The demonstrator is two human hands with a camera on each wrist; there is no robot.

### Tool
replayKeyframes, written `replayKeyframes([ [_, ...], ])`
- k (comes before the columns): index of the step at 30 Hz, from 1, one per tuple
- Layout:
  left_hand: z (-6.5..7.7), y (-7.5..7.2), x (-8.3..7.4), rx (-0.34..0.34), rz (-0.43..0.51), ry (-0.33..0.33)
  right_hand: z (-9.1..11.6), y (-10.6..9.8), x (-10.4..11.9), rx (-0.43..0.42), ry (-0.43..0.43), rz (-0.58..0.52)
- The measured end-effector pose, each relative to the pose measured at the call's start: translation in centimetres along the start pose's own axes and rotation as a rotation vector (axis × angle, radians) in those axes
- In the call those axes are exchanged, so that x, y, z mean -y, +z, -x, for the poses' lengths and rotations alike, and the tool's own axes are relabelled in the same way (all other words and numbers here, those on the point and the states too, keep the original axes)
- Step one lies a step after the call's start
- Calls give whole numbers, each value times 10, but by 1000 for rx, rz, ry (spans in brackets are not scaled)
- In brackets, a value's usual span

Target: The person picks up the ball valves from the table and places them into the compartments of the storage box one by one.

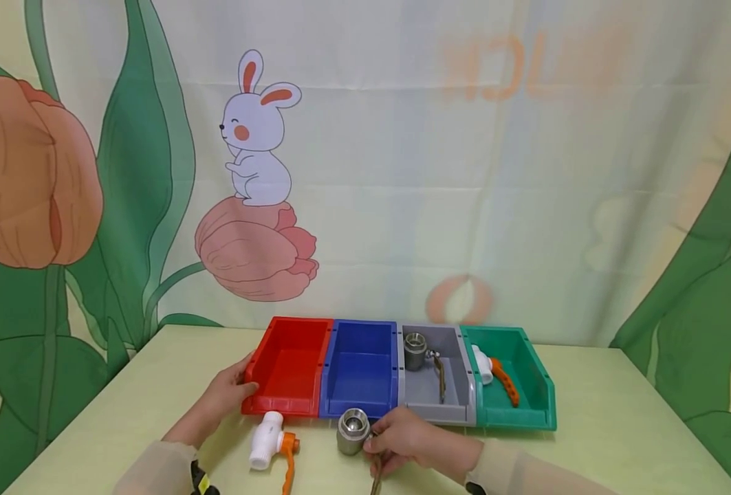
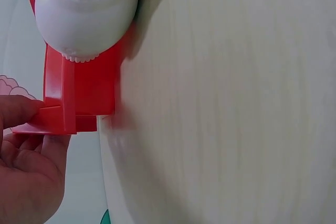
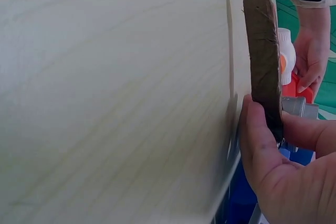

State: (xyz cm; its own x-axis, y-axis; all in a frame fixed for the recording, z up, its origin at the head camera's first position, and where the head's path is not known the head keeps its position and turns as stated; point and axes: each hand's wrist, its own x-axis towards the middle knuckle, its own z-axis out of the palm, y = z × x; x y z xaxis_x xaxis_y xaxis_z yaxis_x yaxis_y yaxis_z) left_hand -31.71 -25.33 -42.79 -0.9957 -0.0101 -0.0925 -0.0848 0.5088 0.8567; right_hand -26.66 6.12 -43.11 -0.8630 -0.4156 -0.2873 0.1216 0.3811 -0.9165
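Observation:
My left hand point(image 1: 221, 397) grips the left side wall of the red bin point(image 1: 287, 404), its thumb on the outside edge in the left wrist view. With my right hand point(image 1: 410, 440) I pinch the lever handle point(image 3: 264, 51) of a metal ball valve point(image 1: 350, 438), just in front of the blue bin point(image 1: 363, 368). The valve's round threaded opening faces up. A white plastic ball valve point(image 1: 266, 440) with an orange handle point(image 1: 289, 462) lies on the table in front of the red bin, near my left hand.
The bins stand side by side against a printed curtain point(image 1: 365, 206). Another metal ball valve point(image 1: 415, 353) sits in the grey bin point(image 1: 452, 412), and another white valve with an orange handle point(image 1: 506, 385) in the green bin point(image 1: 520, 418). The pale table point(image 1: 606, 426) extends on both sides.

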Motion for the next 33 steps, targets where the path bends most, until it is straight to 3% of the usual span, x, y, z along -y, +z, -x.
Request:
replayKeyframes([
  [19, 3, 1, -2, 11, 14, -1, 1, 7, -2, -68, -56, 149],
  [28, 3, 3, 3, 8, 30, -5, 4, 5, 6, -87, -58, 300],
  [33, 1, 2, 3, 4, 33, 13, 5, 3, 14, -89, -72, 326],
])
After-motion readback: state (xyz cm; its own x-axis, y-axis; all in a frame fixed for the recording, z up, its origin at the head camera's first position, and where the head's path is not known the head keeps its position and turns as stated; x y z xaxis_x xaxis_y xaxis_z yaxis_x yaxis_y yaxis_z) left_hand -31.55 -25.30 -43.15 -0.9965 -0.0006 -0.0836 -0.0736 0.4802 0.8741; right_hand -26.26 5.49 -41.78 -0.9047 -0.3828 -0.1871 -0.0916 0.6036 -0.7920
